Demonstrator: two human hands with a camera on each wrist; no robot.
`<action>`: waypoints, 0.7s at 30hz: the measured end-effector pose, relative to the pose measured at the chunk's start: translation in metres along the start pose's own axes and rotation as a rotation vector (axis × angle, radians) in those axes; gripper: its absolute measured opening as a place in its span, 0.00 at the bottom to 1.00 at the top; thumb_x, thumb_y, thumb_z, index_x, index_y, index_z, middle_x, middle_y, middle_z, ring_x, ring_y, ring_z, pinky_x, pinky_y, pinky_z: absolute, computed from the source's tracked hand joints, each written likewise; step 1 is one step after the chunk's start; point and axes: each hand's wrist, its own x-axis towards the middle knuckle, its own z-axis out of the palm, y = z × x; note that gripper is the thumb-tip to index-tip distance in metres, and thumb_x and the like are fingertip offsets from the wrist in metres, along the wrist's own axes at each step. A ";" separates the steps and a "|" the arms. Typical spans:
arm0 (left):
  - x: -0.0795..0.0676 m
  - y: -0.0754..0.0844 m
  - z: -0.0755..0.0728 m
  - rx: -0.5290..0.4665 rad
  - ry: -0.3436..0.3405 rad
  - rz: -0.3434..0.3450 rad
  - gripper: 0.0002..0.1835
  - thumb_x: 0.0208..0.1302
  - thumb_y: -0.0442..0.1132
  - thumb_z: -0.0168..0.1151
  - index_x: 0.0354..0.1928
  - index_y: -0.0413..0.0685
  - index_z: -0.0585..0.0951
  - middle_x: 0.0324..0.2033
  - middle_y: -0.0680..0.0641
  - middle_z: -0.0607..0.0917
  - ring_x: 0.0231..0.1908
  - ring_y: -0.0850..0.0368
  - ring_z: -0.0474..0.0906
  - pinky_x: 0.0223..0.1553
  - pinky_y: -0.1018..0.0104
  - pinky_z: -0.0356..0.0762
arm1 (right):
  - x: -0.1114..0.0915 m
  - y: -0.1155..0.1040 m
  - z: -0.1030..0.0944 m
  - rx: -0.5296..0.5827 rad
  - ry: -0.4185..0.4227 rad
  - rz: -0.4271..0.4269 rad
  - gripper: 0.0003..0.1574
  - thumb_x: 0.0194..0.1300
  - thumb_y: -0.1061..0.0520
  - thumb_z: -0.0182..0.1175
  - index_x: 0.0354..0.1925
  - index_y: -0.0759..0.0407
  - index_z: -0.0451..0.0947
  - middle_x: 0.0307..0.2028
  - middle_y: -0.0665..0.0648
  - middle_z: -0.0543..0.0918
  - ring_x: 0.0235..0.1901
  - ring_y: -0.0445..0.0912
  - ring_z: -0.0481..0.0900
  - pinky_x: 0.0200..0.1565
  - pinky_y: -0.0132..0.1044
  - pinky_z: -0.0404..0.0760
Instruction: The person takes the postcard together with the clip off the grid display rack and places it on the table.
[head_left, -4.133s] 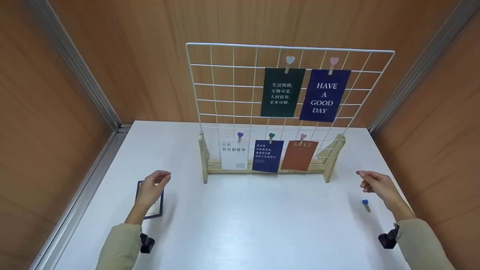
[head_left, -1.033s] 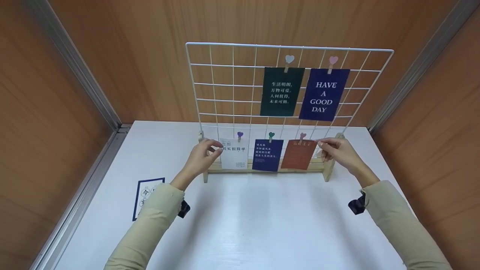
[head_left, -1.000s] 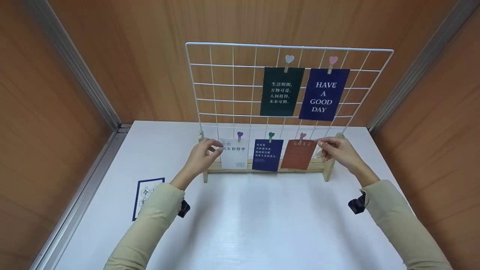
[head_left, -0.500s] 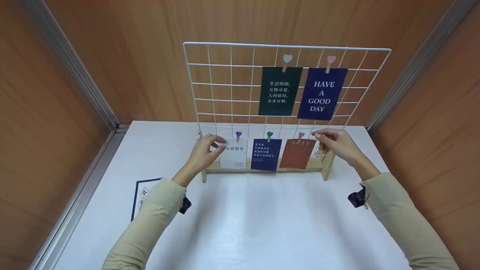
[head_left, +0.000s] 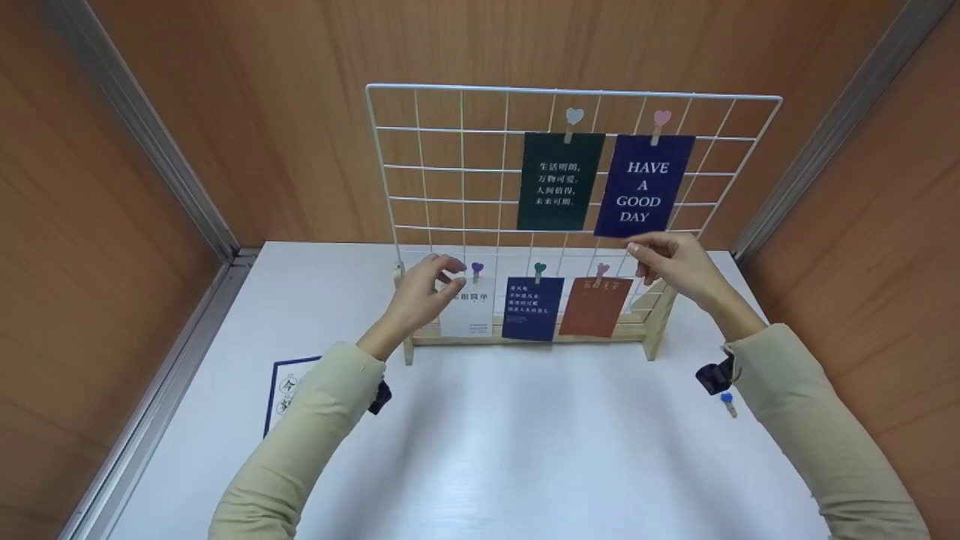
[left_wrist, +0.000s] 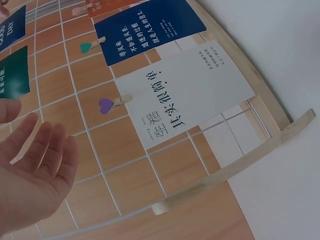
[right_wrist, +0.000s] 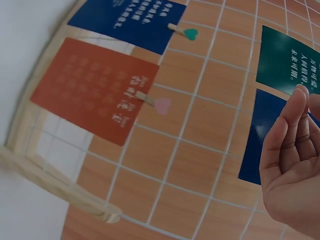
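Note:
A white wire grid stands in a wooden base. Its upper row holds a dark green card and a navy "HAVE A GOOD DAY" card. Lower down hang a white card, a blue card and an orange-red card, each under a heart clip. My left hand, fingers loosely bent and holding nothing, overlaps the white card's upper left, near the purple heart clip. Just below the navy card is my right hand, thumb near the index finger, nothing visible between them.
On the white table, a blue-bordered card lies at left, partly hidden by the left sleeve. A clip with a blue heart lies at right beside the right wrist camera. Wooden panels enclose the back and sides.
Both hands have come inward from the table's sides to the grid, then risen a little over the last half second. The blue heart clip shows again beside the right wrist. The hanging cards stay put.

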 end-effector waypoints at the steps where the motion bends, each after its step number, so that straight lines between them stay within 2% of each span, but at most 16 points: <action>1: 0.001 0.002 0.000 0.008 0.001 -0.005 0.14 0.62 0.39 0.53 0.47 0.42 0.74 0.43 0.46 0.76 0.42 0.53 0.72 0.42 0.61 0.70 | 0.001 -0.002 -0.001 -0.010 0.002 -0.004 0.22 0.64 0.51 0.50 0.48 0.68 0.73 0.26 0.60 0.76 0.26 0.51 0.74 0.29 0.32 0.77; 10: 0.012 0.017 0.001 0.037 -0.003 0.008 0.17 0.61 0.41 0.54 0.51 0.44 0.71 0.44 0.46 0.75 0.43 0.54 0.72 0.43 0.62 0.69 | 0.010 -0.016 -0.005 0.003 0.068 -0.037 0.22 0.64 0.53 0.51 0.49 0.69 0.72 0.26 0.57 0.77 0.24 0.45 0.74 0.29 0.29 0.76; 16: 0.017 0.023 0.003 0.049 0.009 0.009 0.19 0.62 0.41 0.53 0.55 0.46 0.68 0.44 0.47 0.74 0.44 0.52 0.72 0.43 0.62 0.69 | 0.017 -0.027 -0.008 0.007 0.107 -0.023 0.23 0.63 0.51 0.51 0.49 0.66 0.73 0.28 0.59 0.78 0.24 0.46 0.75 0.29 0.30 0.76; 21: 0.023 0.028 0.003 0.045 0.036 0.056 0.20 0.62 0.40 0.54 0.56 0.45 0.67 0.44 0.47 0.75 0.43 0.53 0.72 0.44 0.64 0.68 | 0.023 -0.042 -0.010 0.033 0.133 -0.037 0.21 0.63 0.53 0.52 0.49 0.67 0.73 0.26 0.59 0.77 0.23 0.46 0.74 0.27 0.29 0.76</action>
